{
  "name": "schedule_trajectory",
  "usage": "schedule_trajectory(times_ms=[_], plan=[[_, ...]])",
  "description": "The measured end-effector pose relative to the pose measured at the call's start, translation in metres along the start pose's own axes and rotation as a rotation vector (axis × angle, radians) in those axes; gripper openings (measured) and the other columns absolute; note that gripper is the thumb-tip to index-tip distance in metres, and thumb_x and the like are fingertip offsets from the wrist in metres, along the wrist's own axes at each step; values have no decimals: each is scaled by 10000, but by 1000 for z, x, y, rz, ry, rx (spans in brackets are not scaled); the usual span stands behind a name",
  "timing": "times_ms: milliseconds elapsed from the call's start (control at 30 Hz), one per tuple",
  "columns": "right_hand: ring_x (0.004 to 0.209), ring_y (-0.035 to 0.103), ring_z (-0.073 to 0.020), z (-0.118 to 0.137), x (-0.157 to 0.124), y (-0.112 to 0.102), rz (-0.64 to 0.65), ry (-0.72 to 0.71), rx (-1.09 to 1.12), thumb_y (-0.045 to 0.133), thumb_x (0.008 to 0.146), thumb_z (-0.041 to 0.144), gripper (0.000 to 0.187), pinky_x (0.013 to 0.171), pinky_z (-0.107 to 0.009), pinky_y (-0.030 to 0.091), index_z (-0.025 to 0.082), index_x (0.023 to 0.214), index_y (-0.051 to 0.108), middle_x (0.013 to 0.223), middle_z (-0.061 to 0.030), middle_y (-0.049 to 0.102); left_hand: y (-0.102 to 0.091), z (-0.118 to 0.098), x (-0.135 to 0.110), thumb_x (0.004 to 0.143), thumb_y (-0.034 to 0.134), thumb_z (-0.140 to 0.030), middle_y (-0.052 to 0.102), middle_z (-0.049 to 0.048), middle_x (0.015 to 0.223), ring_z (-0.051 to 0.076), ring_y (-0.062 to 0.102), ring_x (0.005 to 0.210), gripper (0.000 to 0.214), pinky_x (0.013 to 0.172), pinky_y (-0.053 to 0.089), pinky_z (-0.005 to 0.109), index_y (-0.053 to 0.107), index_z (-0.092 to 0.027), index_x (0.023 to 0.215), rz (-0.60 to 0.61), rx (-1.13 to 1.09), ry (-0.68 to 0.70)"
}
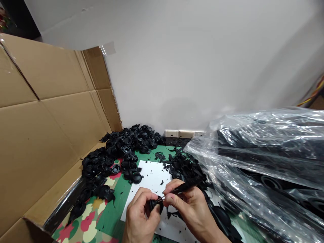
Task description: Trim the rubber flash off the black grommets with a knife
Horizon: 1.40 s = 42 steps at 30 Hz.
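Note:
Pinched between the thumb and fingers of my left hand point(140, 216) is a small round black rubber part point(154, 203). My right hand point(193, 207) grips a slim black-handled tool point(188, 185) much like a pen. Its thin metal tip reaches the rubber part; the exact kind of tool I cannot make out. Both hands are over a white sheet point(149, 172) dotted with black scraps. To the upper left of my hands lies a heap of similar ribbed black rubber parts point(126, 148). A pile of black rubber trimmings point(184, 165) lies beyond my right hand.
A tall cardboard panel point(55, 111) walls off the left side. On the right, a clear plastic bag point(253, 152) holds large black pieces. Under the sheet is a green mat point(111, 209), with a camouflage-patterned covering point(88, 217) beside it. White sockets point(184, 134) line the back wall.

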State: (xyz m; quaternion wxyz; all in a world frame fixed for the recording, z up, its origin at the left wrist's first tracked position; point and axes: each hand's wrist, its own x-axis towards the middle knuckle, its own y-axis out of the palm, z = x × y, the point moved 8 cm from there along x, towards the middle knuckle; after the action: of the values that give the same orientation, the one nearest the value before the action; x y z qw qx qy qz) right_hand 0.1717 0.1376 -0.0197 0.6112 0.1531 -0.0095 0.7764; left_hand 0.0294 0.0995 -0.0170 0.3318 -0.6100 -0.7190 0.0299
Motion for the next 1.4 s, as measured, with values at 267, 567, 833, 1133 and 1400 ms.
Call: schedule_trajectory(times_ms=[267, 567, 833, 1133, 1400], plan=[[424, 497, -132, -12, -1, 9, 29, 234, 193, 712, 663, 500, 370, 506, -263, 379, 156, 584, 599, 424, -2, 576, -3, 0, 2, 711, 562, -73, 589, -1, 689, 150, 569, 598, 150, 529, 461, 218, 640, -197, 747, -44, -16, -21], [466, 543, -127, -18, 5, -9, -99, 267, 223, 764, 645, 471, 355, 516, -238, 392, 150, 652, 613, 478, 10, 610, -7, 5, 5, 680, 597, -123, 596, 10, 686, 157, 571, 599, 106, 517, 470, 223, 665, -194, 717, -60, -115, -124], [511, 589, -151, -20, 2, -1, -74, 239, 228, 787, 603, 474, 362, 535, -254, 431, 139, 676, 669, 511, -8, 634, -1, 14, 2, 704, 591, -137, 586, 24, 717, 163, 557, 604, 114, 520, 454, 243, 679, -183, 760, -13, -186, -163], [521, 586, -166, -15, -1, 4, -69, 211, 216, 785, 614, 447, 327, 545, -272, 445, 144, 680, 681, 516, -15, 645, 3, 7, 3, 711, 608, -125, 585, 13, 677, 161, 566, 607, 91, 520, 457, 238, 678, -181, 730, -25, -167, -119], [538, 583, -160, -18, 2, 5, -35, 197, 243, 783, 627, 433, 315, 550, -268, 438, 143, 679, 672, 563, -16, 644, 3, 7, 2, 698, 595, -107, 583, 12, 674, 164, 573, 607, 122, 514, 464, 238, 682, -187, 728, -34, -187, -120]])
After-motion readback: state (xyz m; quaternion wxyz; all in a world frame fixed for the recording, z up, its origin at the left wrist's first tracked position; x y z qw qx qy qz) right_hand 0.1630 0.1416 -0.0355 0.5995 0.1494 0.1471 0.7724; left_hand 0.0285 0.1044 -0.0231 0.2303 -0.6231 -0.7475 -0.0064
